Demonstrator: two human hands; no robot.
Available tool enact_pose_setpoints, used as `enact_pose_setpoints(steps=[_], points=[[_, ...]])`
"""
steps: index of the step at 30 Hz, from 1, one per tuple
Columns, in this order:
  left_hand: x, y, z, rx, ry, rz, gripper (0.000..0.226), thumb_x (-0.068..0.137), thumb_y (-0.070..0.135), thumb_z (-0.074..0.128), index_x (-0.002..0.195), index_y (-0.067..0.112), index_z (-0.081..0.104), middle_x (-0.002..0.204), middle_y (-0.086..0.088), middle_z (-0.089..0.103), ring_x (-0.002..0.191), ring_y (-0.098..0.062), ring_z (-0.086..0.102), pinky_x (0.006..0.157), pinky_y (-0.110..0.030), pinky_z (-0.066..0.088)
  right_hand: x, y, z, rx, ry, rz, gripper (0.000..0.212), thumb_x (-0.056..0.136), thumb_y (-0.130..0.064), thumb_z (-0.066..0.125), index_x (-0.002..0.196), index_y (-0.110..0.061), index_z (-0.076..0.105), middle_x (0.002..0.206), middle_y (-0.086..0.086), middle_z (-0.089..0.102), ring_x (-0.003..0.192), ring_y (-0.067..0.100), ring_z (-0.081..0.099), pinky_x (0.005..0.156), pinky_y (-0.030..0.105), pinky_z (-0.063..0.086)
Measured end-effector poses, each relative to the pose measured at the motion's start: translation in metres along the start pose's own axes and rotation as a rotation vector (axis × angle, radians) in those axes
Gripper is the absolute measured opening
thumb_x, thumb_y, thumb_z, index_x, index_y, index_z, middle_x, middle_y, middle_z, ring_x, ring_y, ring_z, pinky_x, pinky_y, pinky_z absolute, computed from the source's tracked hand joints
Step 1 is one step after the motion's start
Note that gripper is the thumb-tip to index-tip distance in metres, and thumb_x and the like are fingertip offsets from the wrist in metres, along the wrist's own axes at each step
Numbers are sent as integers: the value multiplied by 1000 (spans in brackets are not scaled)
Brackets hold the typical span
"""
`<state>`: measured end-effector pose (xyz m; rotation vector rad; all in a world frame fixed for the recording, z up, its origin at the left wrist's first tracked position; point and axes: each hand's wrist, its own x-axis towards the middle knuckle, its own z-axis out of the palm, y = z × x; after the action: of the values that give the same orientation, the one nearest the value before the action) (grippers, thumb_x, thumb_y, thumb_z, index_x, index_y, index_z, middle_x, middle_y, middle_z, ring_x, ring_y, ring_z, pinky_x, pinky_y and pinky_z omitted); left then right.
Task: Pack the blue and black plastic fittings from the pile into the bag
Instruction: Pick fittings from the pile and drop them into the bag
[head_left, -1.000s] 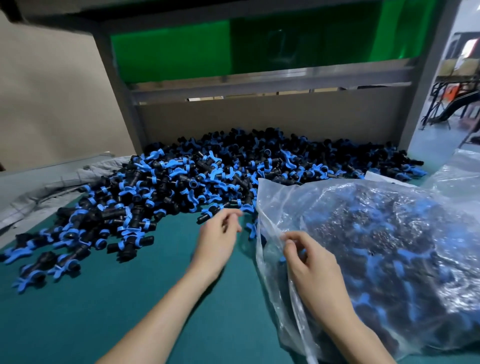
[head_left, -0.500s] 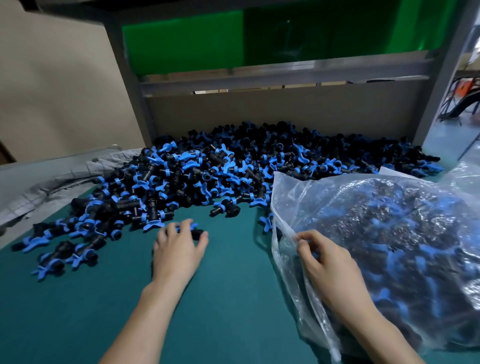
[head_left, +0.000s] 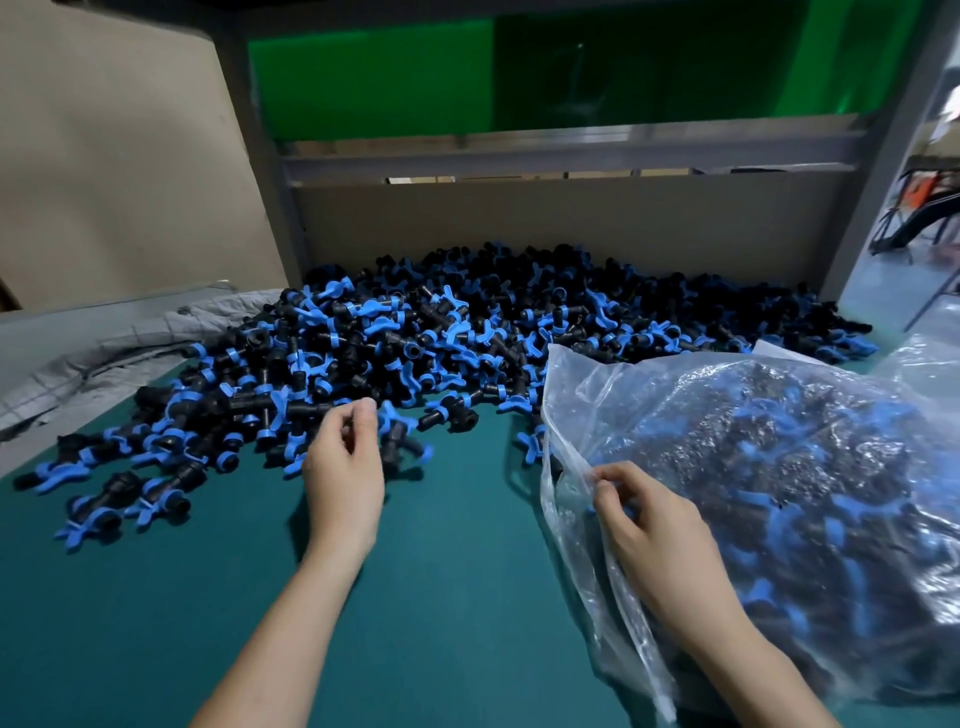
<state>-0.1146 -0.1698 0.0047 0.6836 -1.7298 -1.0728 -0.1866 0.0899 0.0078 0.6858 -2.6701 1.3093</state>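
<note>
Head view: left grip (head_left: 343, 467) curled at the pile's (head_left: 467, 322) near edge, can't tell if clamped on anything. Right grip (head_left: 649, 525) pinching the bag (head_left: 779, 415) rim. Bag mouth at 3 o'clock from left grip, so probably just a short hop right.

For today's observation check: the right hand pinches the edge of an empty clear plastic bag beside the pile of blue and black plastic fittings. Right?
The head view shows the clear plastic bag bulging with blue and black plastic fittings, not empty. The right hand does pinch its edge beside the pile.
</note>
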Motion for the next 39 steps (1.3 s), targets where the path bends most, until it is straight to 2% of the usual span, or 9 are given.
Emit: enact_pose_setpoints(steps=[5,8,11,17,24,27,31,35,39], points=[[-1,6,8,-796,-149,-632,14,103,14,47,103,9,60,83,-3,65,69,-8,59,64,-22,49,0,-1,0,10,-1,-1,15,98,-33,48,98,-36,62,69,-17,63,64,-4,54,59,27,46],[-5,3,10,-991,-237,-850,15,102,9,45,106,1,58,88,-6,64,76,-12,57,69,-25,49,0,0,0,16,-1,2,15,98,-33,48,98,-36,63,66,-19,61,62,-5,53,56,26,43],[-9,3,12,-1030,-261,-923,16,102,7,42,106,0,57,87,-7,63,76,-13,55,69,-26,47,0,-1,1,16,-2,7,15,98,-33,48,98,-36,63,65,-19,61,61,-3,54,55,27,42],[-10,3,12,-986,-242,-910,14,103,11,44,102,5,56,84,-5,61,71,-12,52,67,-26,45,-1,-1,0,8,1,2,14,97,-32,49,96,-36,63,66,-18,61,63,-1,54,58,29,44],[-17,5,18,-520,-234,-496,20,98,-1,51,108,13,62,84,-1,66,72,-7,61,76,-24,52,0,-1,1,-17,2,13,15,97,-34,48,97,-37,63,70,-20,64,70,-5,56,60,29,46],[-20,6,19,-402,-249,-402,20,96,1,56,103,18,64,87,-1,67,73,-9,61,81,-24,51,0,-1,1,-19,2,12,15,97,-34,48,97,-37,63,71,-20,64,69,-4,56,62,29,46],[-21,7,18,-326,-253,-316,21,94,4,60,99,23,66,90,4,70,74,0,65,78,-18,50,0,-1,1,-17,3,7,15,97,-33,49,97,-37,63,68,-20,62,66,-4,55,61,28,46],[-21,7,20,-342,-254,-313,20,95,4,59,101,21,65,88,3,71,76,-3,65,79,-19,52,0,-1,1,-12,2,8,15,97,-32,49,97,-36,63,63,-22,59,63,-5,54,59,28,44],[-17,7,20,-717,-248,-566,17,100,0,46,102,8,62,81,-4,68,71,-9,64,68,-22,54,0,0,1,-12,-4,2,15,97,-32,48,97,-36,63,68,-27,60,66,-3,55,56,28,43]])
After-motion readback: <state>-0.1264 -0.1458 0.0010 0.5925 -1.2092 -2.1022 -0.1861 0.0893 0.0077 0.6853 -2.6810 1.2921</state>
